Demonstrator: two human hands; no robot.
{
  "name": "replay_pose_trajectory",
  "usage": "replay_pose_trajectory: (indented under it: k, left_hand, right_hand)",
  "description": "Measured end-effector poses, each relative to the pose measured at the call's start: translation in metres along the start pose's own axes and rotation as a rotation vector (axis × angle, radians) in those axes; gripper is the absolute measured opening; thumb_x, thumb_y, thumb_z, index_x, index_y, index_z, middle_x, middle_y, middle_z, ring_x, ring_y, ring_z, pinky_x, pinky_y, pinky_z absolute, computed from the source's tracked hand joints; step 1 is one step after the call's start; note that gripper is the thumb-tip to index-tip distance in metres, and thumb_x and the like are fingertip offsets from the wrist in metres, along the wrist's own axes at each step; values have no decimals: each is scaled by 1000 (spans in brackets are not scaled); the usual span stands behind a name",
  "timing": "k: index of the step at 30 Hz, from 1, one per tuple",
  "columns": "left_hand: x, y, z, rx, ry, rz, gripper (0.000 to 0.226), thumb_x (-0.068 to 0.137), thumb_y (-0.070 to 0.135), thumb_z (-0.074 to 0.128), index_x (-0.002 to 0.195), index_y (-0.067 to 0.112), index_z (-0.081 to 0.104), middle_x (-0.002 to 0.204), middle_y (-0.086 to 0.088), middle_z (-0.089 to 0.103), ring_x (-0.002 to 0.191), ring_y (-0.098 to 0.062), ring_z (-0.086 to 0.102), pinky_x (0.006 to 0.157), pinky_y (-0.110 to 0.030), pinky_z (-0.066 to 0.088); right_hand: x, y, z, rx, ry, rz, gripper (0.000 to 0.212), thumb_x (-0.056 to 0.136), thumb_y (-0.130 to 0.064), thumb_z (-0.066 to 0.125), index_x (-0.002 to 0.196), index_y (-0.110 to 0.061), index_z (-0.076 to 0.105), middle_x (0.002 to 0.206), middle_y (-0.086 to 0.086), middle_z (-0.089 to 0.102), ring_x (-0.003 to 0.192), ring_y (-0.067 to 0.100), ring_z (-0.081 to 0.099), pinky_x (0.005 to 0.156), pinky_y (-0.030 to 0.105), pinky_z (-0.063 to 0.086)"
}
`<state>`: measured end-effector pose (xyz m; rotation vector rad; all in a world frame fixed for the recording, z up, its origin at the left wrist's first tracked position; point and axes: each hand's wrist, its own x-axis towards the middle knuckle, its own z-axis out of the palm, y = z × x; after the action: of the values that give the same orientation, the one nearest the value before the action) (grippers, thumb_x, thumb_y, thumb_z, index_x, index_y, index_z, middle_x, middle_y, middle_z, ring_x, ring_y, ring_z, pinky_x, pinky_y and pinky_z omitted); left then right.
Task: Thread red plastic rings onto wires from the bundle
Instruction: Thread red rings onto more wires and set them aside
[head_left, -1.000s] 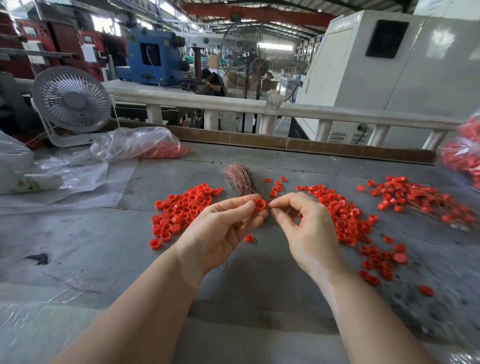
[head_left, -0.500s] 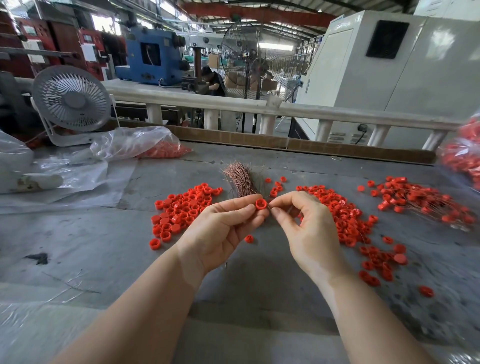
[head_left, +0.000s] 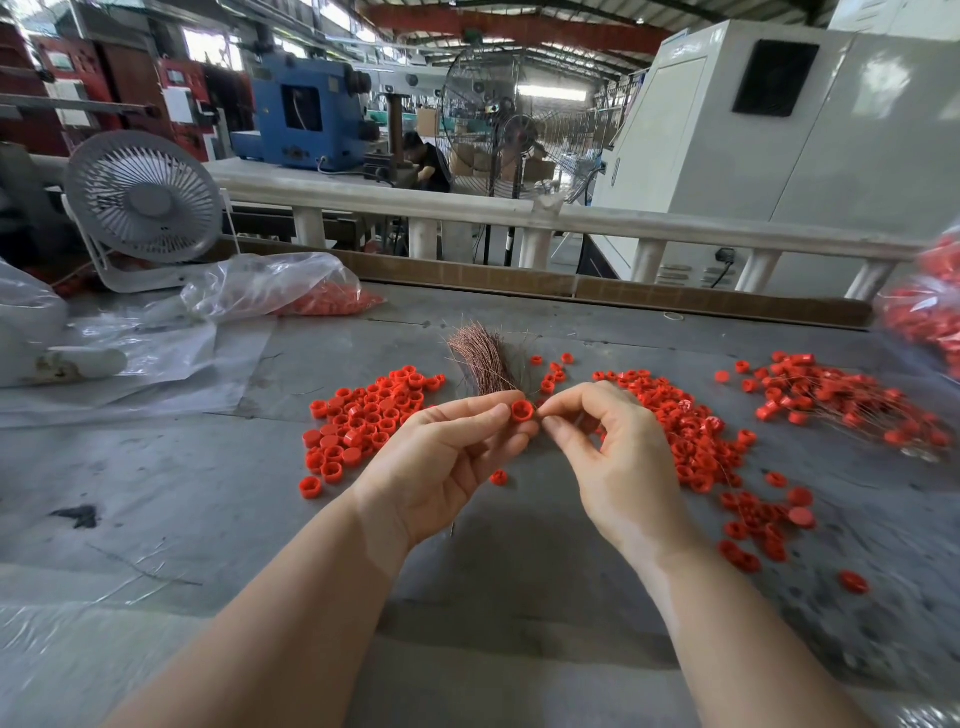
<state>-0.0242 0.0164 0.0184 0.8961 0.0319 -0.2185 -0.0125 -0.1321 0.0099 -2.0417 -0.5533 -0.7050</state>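
My left hand pinches one red plastic ring between thumb and fingertips above the grey table. My right hand is right beside it, its thumb and forefinger pinched together at the ring's right side; the thin wire between them is too fine to make out. A bundle of copper-coloured wires fans up just behind my left hand. Loose red rings lie in a pile on the left and another on the right. Rings threaded on wires lie at the far right.
A white desk fan and clear plastic bags of red rings stand at the back left. Another bag of red rings is at the right edge. A white railing runs behind the table's far edge.
Almost nothing has moved. Both hands stay together at the ring, with only slight finger shifts.
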Motion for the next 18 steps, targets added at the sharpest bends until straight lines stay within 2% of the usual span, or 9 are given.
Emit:
replay_pose_trajectory:
  k: [6,11,18]
  left_hand:
    - [0,-1,0,-26,-13,-2,20,65,-1,58,74,2,75,78,-15,72,70,-16,71,64,-20,57]
    - [0,-2,1,-50,-26,-1,20,65,-1,58,73,3,76,78,-14,72,71,-16,71,63,-19,57]
    - [0,-2,3,-79,-32,-2,21,65,-4,56,71,3,75,76,-14,72,70,-17,71,63,-19,57]
  right_hand:
    - [-1,0,0,29,-6,28,18,81,-2,66,76,-19,66,74,-5,62,73,8,54,69,23,43]
    - [-1,-1,0,80,-15,73,18,82,-2,66,76,-19,66,74,-1,64,69,3,53,64,8,36]
    - [0,-4,-1,151,-23,113,16,83,-4,66,76,-19,66,71,-8,64,65,-5,53,62,6,36]
